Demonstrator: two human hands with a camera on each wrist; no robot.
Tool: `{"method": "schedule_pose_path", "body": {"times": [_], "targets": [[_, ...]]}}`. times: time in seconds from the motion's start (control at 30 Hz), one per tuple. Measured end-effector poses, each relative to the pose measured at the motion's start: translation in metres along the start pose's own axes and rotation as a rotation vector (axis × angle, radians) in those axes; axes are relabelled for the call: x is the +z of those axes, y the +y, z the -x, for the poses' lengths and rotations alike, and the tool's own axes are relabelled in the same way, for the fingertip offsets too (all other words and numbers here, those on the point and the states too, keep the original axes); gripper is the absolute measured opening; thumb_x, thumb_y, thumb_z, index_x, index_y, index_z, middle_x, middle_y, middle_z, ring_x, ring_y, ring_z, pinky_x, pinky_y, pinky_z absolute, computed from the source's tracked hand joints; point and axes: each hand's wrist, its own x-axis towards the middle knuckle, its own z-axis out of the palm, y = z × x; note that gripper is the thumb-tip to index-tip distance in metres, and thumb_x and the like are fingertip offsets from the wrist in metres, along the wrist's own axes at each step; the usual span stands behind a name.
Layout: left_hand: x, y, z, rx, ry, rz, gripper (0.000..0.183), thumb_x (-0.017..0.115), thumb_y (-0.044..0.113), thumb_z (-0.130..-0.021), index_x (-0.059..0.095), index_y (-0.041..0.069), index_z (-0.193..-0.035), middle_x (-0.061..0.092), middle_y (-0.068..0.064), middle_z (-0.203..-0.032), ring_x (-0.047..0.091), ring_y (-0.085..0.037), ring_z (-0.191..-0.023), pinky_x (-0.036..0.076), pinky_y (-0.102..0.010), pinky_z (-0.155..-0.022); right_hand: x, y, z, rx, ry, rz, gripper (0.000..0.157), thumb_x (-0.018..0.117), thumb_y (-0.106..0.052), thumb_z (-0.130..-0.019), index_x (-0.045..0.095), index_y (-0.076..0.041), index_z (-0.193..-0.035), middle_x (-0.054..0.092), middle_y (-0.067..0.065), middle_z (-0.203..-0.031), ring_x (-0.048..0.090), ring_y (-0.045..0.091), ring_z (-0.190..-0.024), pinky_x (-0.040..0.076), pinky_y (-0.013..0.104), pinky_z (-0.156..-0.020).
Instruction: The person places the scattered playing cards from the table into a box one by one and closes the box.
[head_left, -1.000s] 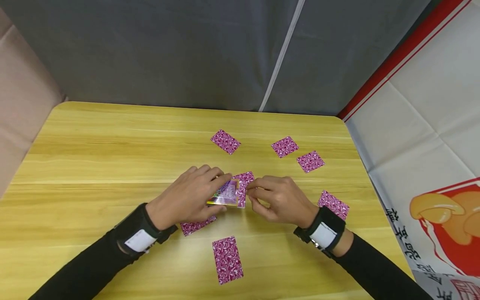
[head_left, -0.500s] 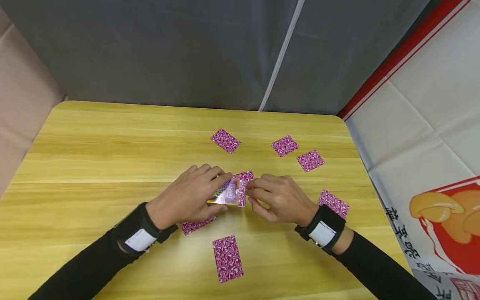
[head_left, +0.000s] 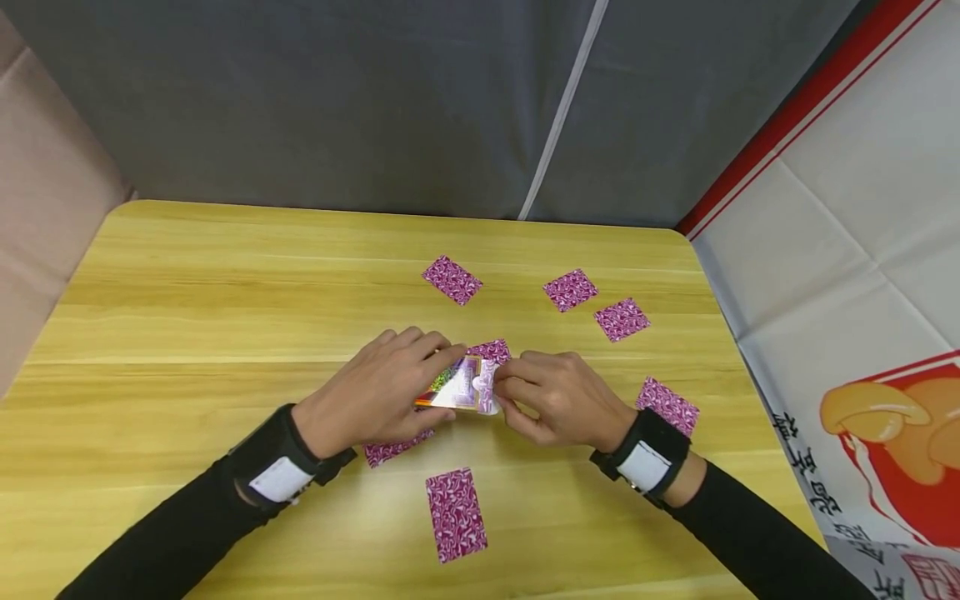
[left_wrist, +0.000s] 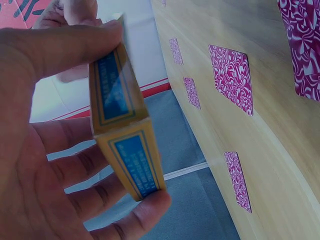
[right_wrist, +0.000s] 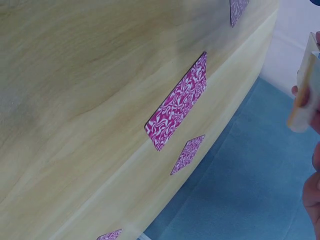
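My left hand (head_left: 378, 390) grips a small card box (head_left: 457, 387) above the table, thumb on one side and fingers on the other. In the left wrist view the box (left_wrist: 117, 90) has gold edges and blue printed panels. The fingertips of my right hand (head_left: 566, 400) pinch at its right end, where a pale flap (head_left: 486, 387) shows. That end is partly hidden by the fingers, and the right wrist view catches the box (right_wrist: 306, 100) only blurred at its edge. One magenta-and-white patterned card (head_left: 396, 448) lies partly covered by my left hand, and another (head_left: 491, 350) lies behind the box.
More patterned cards lie scattered face-alike on the wooden table (head_left: 187, 333): one near the front (head_left: 457, 515), one at the back (head_left: 452, 280), others to the right (head_left: 570, 290). A grey curtain (head_left: 337, 108) hangs behind, and a white printed sheet (head_left: 840, 275) borders the right.
The box's right end now shows a pale flap beside the right fingertips, where the magenta pattern showed before. The box face catches more light. Both hands stay nearly in place.
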Motion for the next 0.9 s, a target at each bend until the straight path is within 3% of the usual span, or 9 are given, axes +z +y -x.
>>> {"method": "schedule_pose_path", "body": {"times": [0.2, 0.33, 0.47, 0.57, 0.67, 0.73, 0.8, 0.9], "targets": [[0.002, 0.0, -0.001, 0.006, -0.001, -0.004, 0.068, 0.068, 0.05, -0.081, 0.058, 0.007, -0.133, 0.067, -0.01, -0.117, 0.059, -0.024, -0.101, 0.056, -0.042, -0.079, 0.002, -0.003, 0.002, -0.008, -0.046, 0.007, 0.026, 0.063, -0.025, -0.083, 0.077, -0.012, -0.101, 0.077, 0.003, -0.105, 0.068, 0.01, -0.077, 0.055, 0.021, -0.051], [0.003, -0.001, -0.001, -0.008, 0.005, -0.003, 0.07, 0.069, 0.05, -0.079, 0.059, 0.006, -0.132, 0.067, -0.012, -0.119, 0.059, -0.025, -0.103, 0.056, -0.043, -0.08, 0.003, -0.005, 0.007, 0.004, -0.05, 0.021, 0.032, 0.065, -0.025, -0.082, 0.076, -0.01, -0.108, 0.076, 0.005, -0.112, 0.068, 0.01, -0.074, 0.055, 0.022, -0.051], [0.002, -0.003, 0.0, -0.024, -0.004, 0.002, 0.073, 0.07, 0.051, -0.078, 0.058, 0.005, -0.133, 0.066, -0.012, -0.121, 0.059, -0.025, -0.104, 0.056, -0.043, -0.08, 0.002, -0.003, 0.016, 0.015, -0.008, 0.006, 0.036, 0.065, -0.023, -0.081, 0.074, -0.009, -0.113, 0.074, 0.007, -0.117, 0.069, 0.01, -0.073, 0.057, 0.023, -0.053], [0.001, -0.005, 0.002, -0.04, -0.019, -0.002, 0.074, 0.069, 0.052, -0.078, 0.057, 0.006, -0.135, 0.066, -0.013, -0.122, 0.058, -0.026, -0.107, 0.056, -0.043, -0.081, -0.003, 0.003, 0.031, 0.072, 0.048, -0.014, 0.037, 0.065, -0.021, -0.081, 0.073, -0.006, -0.114, 0.073, 0.011, -0.119, 0.068, 0.008, -0.069, 0.056, 0.021, -0.05], [0.0, -0.007, 0.005, -0.061, -0.026, 0.003, 0.076, 0.07, 0.053, -0.078, 0.056, 0.006, -0.135, 0.066, -0.013, -0.122, 0.058, -0.027, -0.109, 0.056, -0.044, -0.081, -0.018, 0.015, 0.06, 0.252, -0.013, 0.021, 0.041, 0.066, -0.026, -0.084, 0.07, -0.006, -0.119, 0.07, 0.014, -0.123, 0.059, 0.003, -0.051, 0.048, 0.018, -0.042], [0.0, -0.009, 0.006, -0.07, -0.026, 0.011, 0.077, 0.071, 0.053, -0.077, 0.056, 0.005, -0.135, 0.066, -0.013, -0.122, 0.058, -0.027, -0.11, 0.055, -0.045, -0.082, -0.032, 0.026, 0.087, 0.444, -0.147, 0.063, 0.048, 0.068, -0.032, -0.084, 0.065, -0.006, -0.125, 0.066, 0.017, -0.128, 0.049, 0.002, -0.045, 0.042, 0.02, -0.04], [0.0, -0.011, 0.007, -0.076, -0.024, 0.021, 0.077, 0.072, 0.052, -0.076, 0.056, 0.005, -0.135, 0.066, -0.013, -0.123, 0.057, -0.027, -0.11, 0.055, -0.046, -0.083, -0.046, 0.037, 0.117, 0.645, -0.333, 0.103, 0.06, 0.069, -0.038, -0.084, 0.059, -0.005, -0.132, 0.062, 0.022, -0.13, 0.057, 0.01, -0.052, 0.052, 0.03, -0.048], [0.001, -0.012, 0.007, -0.072, -0.023, 0.031, 0.077, 0.072, 0.052, -0.076, 0.056, 0.005, -0.135, 0.066, -0.014, -0.123, 0.057, -0.028, -0.111, 0.055, -0.046, -0.082, -0.061, 0.052, 0.158, 0.904, -0.566, 0.085, 0.079, 0.073, -0.046, -0.078, 0.048, 0.0, -0.138, 0.055, 0.034, -0.127, 0.064, 0.027, -0.07, 0.056, 0.046, -0.057]]}}
